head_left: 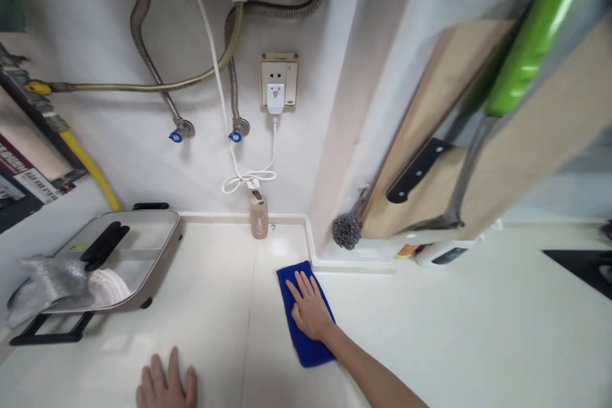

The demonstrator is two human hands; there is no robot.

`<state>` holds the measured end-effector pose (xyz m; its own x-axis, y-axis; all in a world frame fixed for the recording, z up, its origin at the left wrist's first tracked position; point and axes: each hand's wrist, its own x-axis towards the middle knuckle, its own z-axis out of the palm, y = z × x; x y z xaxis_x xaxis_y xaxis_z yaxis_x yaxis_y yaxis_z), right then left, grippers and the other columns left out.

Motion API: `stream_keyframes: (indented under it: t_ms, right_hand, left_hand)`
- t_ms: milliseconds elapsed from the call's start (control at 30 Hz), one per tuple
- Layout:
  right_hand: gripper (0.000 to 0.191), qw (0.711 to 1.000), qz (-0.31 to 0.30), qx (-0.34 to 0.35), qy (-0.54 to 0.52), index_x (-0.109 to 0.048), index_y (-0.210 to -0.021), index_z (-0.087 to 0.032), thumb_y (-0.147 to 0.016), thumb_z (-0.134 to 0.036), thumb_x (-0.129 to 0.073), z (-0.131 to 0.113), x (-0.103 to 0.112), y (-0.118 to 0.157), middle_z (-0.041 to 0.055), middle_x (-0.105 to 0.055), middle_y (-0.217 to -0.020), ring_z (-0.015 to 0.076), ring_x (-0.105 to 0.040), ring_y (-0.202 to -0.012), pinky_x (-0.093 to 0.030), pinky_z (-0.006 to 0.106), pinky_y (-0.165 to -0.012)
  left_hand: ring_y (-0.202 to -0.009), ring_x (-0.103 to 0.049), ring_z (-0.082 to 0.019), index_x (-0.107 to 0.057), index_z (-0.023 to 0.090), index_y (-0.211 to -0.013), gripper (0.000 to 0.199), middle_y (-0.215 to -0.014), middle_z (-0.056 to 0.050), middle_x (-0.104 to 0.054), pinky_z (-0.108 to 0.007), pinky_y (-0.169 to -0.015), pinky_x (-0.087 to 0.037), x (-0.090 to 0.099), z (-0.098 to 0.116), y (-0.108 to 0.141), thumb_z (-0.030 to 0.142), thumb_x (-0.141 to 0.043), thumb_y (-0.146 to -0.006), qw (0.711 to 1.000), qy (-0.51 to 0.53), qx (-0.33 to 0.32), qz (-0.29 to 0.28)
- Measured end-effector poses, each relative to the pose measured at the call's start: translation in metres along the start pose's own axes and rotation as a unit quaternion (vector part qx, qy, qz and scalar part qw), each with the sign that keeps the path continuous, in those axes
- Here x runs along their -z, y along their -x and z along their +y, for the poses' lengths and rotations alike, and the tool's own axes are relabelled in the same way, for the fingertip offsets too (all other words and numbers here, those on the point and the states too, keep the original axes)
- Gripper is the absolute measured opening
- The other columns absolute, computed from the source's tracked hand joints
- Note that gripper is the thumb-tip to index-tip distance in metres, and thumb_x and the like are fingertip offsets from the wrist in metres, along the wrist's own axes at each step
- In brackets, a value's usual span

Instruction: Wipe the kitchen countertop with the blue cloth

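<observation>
A blue cloth [306,350] lies flat on the white countertop [215,306], close to the base of the wall corner. My right hand [310,309] presses on it with the fingers spread, palm down. At the lower left, my left hand [166,386] rests over the bare counter with its fingers apart and holds nothing; its wrist is cut off by the lower frame edge. A small beige bottle [259,217] stands against the back wall, beyond the cloth and slightly left of it.
An electric pan [167,229] holding bubble wrap [52,287] sits at left. On the right are a steel scrubber [347,231], a wooden board [430,89], a black-handled knife [415,172] and a green-handled utensil [530,51]. Hoses and a plugged socket [291,80] line the wall.
</observation>
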<state>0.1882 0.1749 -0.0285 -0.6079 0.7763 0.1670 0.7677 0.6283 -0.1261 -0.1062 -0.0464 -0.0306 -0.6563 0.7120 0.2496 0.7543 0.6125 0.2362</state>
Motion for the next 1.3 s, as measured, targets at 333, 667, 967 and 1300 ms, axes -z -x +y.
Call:
stream_keyframes:
  t_ms: [333,667,967,1300]
  right_hand:
    - [0.073,0.994,0.085,-0.064,0.041,-0.023,-0.155,-0.028,-0.086,-0.015,-0.040,0.073,0.017,0.173,0.0044,-0.009,-0.164,0.0281,-0.017,-0.149,-0.030,0.053,-0.119]
    - [0.061,0.945,0.117,-0.280,0.119,-0.031,-0.153,-0.016,-0.094,-0.029,-0.028,0.140,0.017,0.323,0.0125,-0.019,-0.162,0.0312,-0.017,-0.149,-0.025,0.058,-0.118]
    - [0.064,0.950,0.041,-0.282,0.128,-0.033,-0.151,-0.007,-0.090,-0.026,-0.036,0.009,0.005,0.219,0.0213,-0.013,-0.162,0.0366,-0.006,-0.150,-0.013,0.059,-0.120]
    - [0.059,0.925,0.157,-0.182,-0.294,-0.029,-0.153,-0.016,-0.095,-0.028,-0.028,-0.039,0.003,0.137,0.0147,-0.043,-0.150,0.0293,-0.041,-0.139,-0.038,0.054,-0.112]
  left_hand:
    - [-0.147,-0.018,-0.048,-0.045,0.002,-0.143,0.068,-0.150,-0.034,-0.033,-0.064,-0.112,-0.027,0.008,0.003,0.005,0.043,-0.020,-0.095,0.996,0.016,-0.064,0.057]
    - [-0.148,-0.012,-0.048,-0.041,0.000,-0.144,0.064,-0.155,-0.034,-0.024,-0.068,-0.112,-0.024,0.022,0.016,0.010,0.039,-0.028,-0.095,0.994,0.035,-0.086,0.054]
    - [-0.150,-0.008,-0.046,-0.038,0.003,-0.146,0.061,-0.157,-0.033,-0.022,-0.066,-0.115,-0.021,0.022,0.021,0.012,0.037,-0.028,-0.096,0.997,0.038,-0.061,0.039]
    - [-0.148,-0.017,-0.046,-0.043,0.003,-0.144,0.059,-0.155,-0.032,-0.030,-0.067,-0.113,-0.026,0.021,0.009,0.011,0.034,-0.034,-0.094,0.999,0.027,-0.036,0.020]
